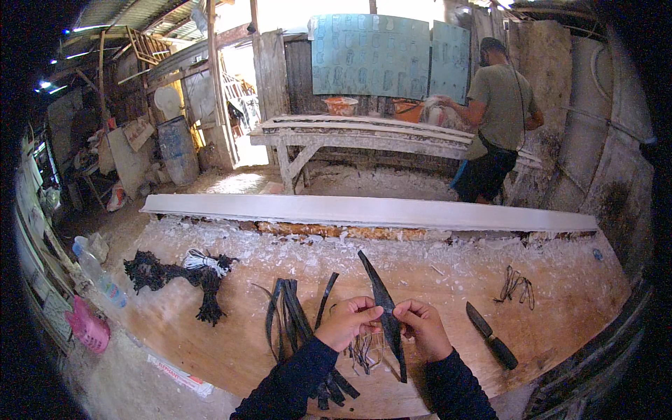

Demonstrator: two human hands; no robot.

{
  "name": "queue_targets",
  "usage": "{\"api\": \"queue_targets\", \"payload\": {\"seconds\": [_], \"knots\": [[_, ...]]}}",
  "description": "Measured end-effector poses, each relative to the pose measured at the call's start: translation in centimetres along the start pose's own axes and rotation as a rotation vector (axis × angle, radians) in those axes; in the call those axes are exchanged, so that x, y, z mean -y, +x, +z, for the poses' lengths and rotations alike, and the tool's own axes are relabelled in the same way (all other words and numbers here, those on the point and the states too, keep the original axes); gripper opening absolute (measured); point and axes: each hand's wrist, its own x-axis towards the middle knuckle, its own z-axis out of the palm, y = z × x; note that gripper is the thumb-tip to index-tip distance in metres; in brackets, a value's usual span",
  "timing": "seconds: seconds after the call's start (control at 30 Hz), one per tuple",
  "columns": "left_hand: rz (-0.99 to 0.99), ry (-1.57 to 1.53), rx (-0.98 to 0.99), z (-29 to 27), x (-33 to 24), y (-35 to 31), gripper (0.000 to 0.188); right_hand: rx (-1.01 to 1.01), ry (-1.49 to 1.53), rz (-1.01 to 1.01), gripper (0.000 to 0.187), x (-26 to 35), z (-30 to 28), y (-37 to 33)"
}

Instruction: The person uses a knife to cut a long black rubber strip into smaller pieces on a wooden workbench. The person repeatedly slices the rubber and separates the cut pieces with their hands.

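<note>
Between my two hands stretches a black flat strip (pixel 379 285), wide in the middle and narrow at its ends. My left hand (pixel 348 323) pinches it on the left side near its middle. From the right, my right hand (pixel 422 327) pinches it at about the same height. Under and left of my left hand lies a bunch of loose black strips (pixel 292 318). Some thin pale strands (pixel 363 352) rest on the board below my hands. A knife (pixel 492 336) with a black handle lies right of my right hand.
The wooden tabletop (pixel 224 350) carries white flakes and a long white moulding (pixel 371 211) along its far edge. Black bundles (pixel 171 274) lie left, thin dark cords (pixel 516 285) right. A plastic bottle (pixel 98 273) and pink container (pixel 88 327) are left. A person (pixel 498 119) stands at a far bench (pixel 294 133).
</note>
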Motion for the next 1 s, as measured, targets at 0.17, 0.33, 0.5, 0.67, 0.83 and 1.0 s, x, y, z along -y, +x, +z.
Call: {"api": "queue_targets", "payload": {"seconds": [0.17,0.33,0.5,0.67,0.83,1.0], "knots": [[-0.028,-0.04,-0.011,-0.2,0.1,-0.1,0.014,0.042,0.074,-0.002,0.012,-0.1,0.2,0.0],[-0.03,-0.041,0.005,-0.2,-0.1,-0.3,0.014,0.04,0.081,-0.043,0.013,0.0,0.5,-0.1],[0.029,0.041,0.011,-0.3,-0.5,-0.3,0.018,0.029,0.141,-0.044,0.014,0.2,0.6,-0.3],[0.091,0.094,-0.064,0.4,-0.6,-0.2,0.013,0.009,0.07,-0.105,0.015,0.2,0.7,-0.3],[0.136,0.131,-0.155,1.1,-0.2,-0.2,0.009,0.022,-0.006,-0.149,0.016,0.1,0.9,-0.5],[0.058,0.33,-0.057,0.8,-0.3,-0.4,0.013,-0.071,-0.026,-0.078,0.014,0.0,1.1,-0.3]]}}
